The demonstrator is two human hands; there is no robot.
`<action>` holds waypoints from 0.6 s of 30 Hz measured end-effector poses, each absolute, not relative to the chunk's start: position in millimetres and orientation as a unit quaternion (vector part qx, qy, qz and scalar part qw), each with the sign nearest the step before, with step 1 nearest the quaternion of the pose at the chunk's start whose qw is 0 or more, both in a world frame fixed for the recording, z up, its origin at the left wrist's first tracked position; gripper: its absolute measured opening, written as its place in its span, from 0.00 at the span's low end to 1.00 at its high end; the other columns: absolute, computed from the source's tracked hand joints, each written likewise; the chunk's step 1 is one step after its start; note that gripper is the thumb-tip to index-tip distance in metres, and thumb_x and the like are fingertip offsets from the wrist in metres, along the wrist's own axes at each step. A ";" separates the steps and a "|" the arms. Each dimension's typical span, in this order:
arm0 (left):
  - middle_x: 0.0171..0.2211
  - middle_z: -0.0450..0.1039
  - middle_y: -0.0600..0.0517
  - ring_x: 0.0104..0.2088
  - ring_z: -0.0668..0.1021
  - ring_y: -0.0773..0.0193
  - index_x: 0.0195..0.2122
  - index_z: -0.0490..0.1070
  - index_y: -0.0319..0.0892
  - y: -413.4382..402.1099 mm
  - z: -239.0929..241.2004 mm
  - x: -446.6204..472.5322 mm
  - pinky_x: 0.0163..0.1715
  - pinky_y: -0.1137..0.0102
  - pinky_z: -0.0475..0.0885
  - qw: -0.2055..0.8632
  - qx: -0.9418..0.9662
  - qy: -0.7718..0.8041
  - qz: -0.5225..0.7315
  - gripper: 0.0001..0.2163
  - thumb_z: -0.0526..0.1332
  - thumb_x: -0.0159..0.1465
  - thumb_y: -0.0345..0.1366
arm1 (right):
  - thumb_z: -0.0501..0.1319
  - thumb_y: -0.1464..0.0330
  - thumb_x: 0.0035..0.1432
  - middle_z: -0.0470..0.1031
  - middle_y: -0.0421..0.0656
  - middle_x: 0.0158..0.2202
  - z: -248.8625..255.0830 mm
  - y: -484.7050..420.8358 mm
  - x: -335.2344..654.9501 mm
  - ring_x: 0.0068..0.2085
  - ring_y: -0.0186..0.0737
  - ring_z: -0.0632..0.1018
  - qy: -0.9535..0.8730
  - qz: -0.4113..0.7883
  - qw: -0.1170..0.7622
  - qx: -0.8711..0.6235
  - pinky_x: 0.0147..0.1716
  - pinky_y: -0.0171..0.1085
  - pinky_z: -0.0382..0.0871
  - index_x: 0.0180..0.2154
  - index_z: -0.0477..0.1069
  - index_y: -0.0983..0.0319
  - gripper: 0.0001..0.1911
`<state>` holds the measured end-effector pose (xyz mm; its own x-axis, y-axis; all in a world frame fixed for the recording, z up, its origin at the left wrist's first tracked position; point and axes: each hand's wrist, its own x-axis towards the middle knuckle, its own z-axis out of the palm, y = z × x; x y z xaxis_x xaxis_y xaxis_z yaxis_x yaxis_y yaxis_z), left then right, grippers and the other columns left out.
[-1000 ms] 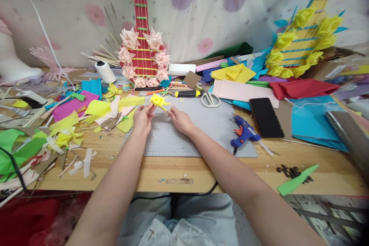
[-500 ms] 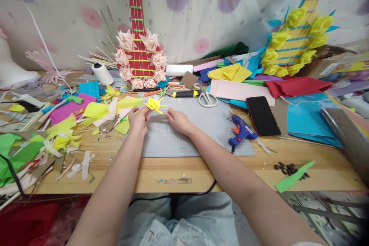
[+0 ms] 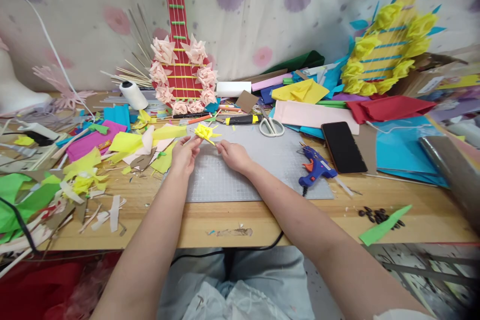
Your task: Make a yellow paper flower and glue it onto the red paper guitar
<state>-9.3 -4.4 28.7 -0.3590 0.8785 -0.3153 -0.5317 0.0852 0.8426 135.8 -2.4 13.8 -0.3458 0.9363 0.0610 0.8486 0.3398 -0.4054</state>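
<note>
A small yellow paper flower (image 3: 204, 132) with pointed petal tips is held above the cutting mat (image 3: 225, 180). My left hand (image 3: 185, 155) is closed at the flower's left side, fingertips under and beside it. From the right, my right hand (image 3: 234, 156) pinches at the lower end of a narrow yellow strip that sticks out of the flower. The exact grip of the fingertips is too small to make out.
A blue glue gun (image 3: 315, 167) and a phone (image 3: 344, 147) lie to the right; scissors (image 3: 271, 126) and a yellow cutter (image 3: 243, 119) lie behind the mat. Paper scraps (image 3: 84, 165) cover the left. Two flower-trimmed guitars, red (image 3: 183, 77) and yellow (image 3: 382, 55), stand behind.
The yellow flower has turned and shifted slightly right with both hands. One yellow strip now points down toward my right fingertips. The view has moved a little.
</note>
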 end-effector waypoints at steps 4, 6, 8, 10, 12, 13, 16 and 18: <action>0.30 0.74 0.49 0.26 0.76 0.71 0.31 0.59 0.40 -3.5 26.0 -8.3 0.18 0.82 0.64 0.522 0.185 0.508 0.660 0.17 0.62 0.45 0.17 | 0.40 0.60 0.63 0.76 0.44 0.34 14.0 -2.3 137.0 0.34 0.39 0.74 -0.810 0.152 0.140 -0.548 0.31 0.34 0.57 0.37 0.68 0.60 0.20; 0.30 0.74 0.50 0.24 0.75 0.72 0.31 0.58 0.41 -2.8 24.5 -8.1 0.18 0.82 0.63 0.502 0.190 0.518 0.666 0.18 0.63 0.44 0.18 | 0.40 0.60 0.63 0.76 0.44 0.34 13.9 -2.3 137.1 0.34 0.38 0.74 -0.816 0.155 0.138 -0.540 0.31 0.34 0.57 0.37 0.68 0.60 0.20; 0.29 0.74 0.50 0.24 0.75 0.71 0.32 0.57 0.42 -2.5 23.2 -8.3 0.17 0.82 0.61 0.488 0.199 0.525 0.668 0.20 0.64 0.44 0.18 | 0.40 0.61 0.63 0.76 0.44 0.34 13.4 -2.2 137.1 0.34 0.38 0.74 -0.822 0.156 0.140 -0.529 0.31 0.34 0.57 0.36 0.68 0.60 0.20; 0.28 0.74 0.51 0.24 0.75 0.71 0.33 0.56 0.42 -2.5 22.3 -8.5 0.15 0.82 0.58 0.476 0.212 0.528 0.671 0.21 0.64 0.43 0.18 | 0.40 0.61 0.63 0.75 0.44 0.34 12.7 -2.2 136.9 0.34 0.38 0.74 -0.830 0.154 0.144 -0.516 0.31 0.34 0.57 0.35 0.68 0.61 0.20; 0.27 0.74 0.52 0.24 0.75 0.70 0.34 0.55 0.42 -2.6 21.8 -8.6 0.14 0.82 0.56 0.466 0.221 0.529 0.674 0.22 0.64 0.43 0.18 | 0.40 0.62 0.63 0.75 0.44 0.33 11.9 -2.4 136.6 0.34 0.38 0.74 -0.836 0.151 0.145 -0.506 0.31 0.34 0.57 0.35 0.68 0.61 0.20; 0.27 0.74 0.51 0.24 0.75 0.70 0.35 0.55 0.42 -2.7 21.7 -8.5 0.13 0.82 0.55 0.463 0.222 0.529 0.676 0.22 0.64 0.43 0.18 | 0.40 0.62 0.63 0.75 0.44 0.32 11.6 -2.5 136.4 0.33 0.38 0.74 -0.839 0.151 0.143 -0.503 0.31 0.34 0.57 0.34 0.68 0.61 0.20; 0.28 0.74 0.50 0.25 0.75 0.71 0.35 0.56 0.41 -2.8 21.7 -7.8 0.13 0.82 0.54 0.467 0.214 0.527 0.677 0.22 0.64 0.44 0.19 | 0.40 0.62 0.63 0.75 0.44 0.32 10.4 -2.4 136.2 0.33 0.38 0.74 -0.840 0.156 0.142 -0.500 0.31 0.34 0.57 0.34 0.67 0.61 0.20; 0.29 0.74 0.49 0.25 0.75 0.71 0.36 0.58 0.40 -2.8 22.0 -7.1 0.13 0.82 0.55 0.479 0.205 0.520 0.677 0.21 0.64 0.44 0.19 | 0.39 0.62 0.64 0.75 0.43 0.32 9.6 -2.2 136.7 0.32 0.37 0.73 -0.837 0.166 0.150 -0.499 0.31 0.34 0.57 0.34 0.67 0.61 0.20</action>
<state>-7.1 -2.8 22.0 -0.4567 0.8620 -0.2199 -0.4352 -0.0009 0.9003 136.7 -2.2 9.6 -0.4574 0.8851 0.0861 0.7855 0.4475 -0.4274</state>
